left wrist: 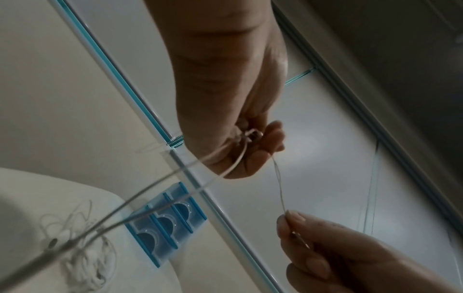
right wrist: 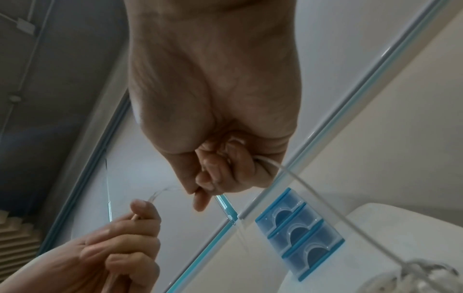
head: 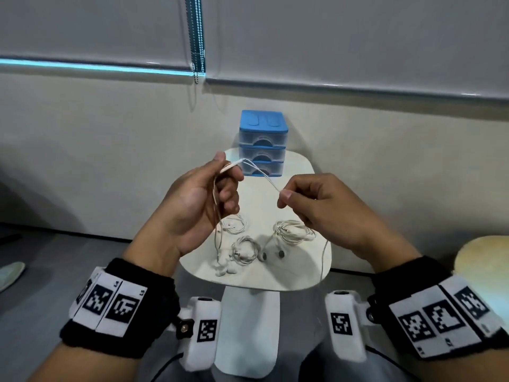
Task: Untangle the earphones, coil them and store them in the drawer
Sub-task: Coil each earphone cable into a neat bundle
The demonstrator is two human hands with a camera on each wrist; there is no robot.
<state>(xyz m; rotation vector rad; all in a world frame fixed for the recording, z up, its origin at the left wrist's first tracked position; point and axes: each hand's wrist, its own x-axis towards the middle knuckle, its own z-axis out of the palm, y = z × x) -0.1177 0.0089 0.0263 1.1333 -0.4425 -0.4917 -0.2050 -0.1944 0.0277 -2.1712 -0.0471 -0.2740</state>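
Both hands are up above the small white table [head: 300, 172], working one set of white earphones [head: 261, 176] in mid-air. The left hand [head: 201, 199] has its thumb and forefinger pinched on the thicker joint of the cord, other fingers curled loosely in, and two strands hang down from that hand toward the tabletop. Across the gap, the right hand [head: 316, 202] pinches the thin strands between thumb and forefinger, remaining fingers curled under, so the wire runs taut in a short span between the two hands. The left wrist view shows the cord [left wrist: 279, 188] dropping from the left fingers down to the right fingertips [left wrist: 288, 220]. Below, on the table, three more coiled white bundles [head: 293, 231] lie close together near the front edge, with a pair of earbuds [head: 272, 255] just beside them. At the back of the table stands the blue drawer unit [head: 261, 144], three clear drawers stacked, all of them shut. A bead chain [head: 197, 37] hangs down the blind behind it.
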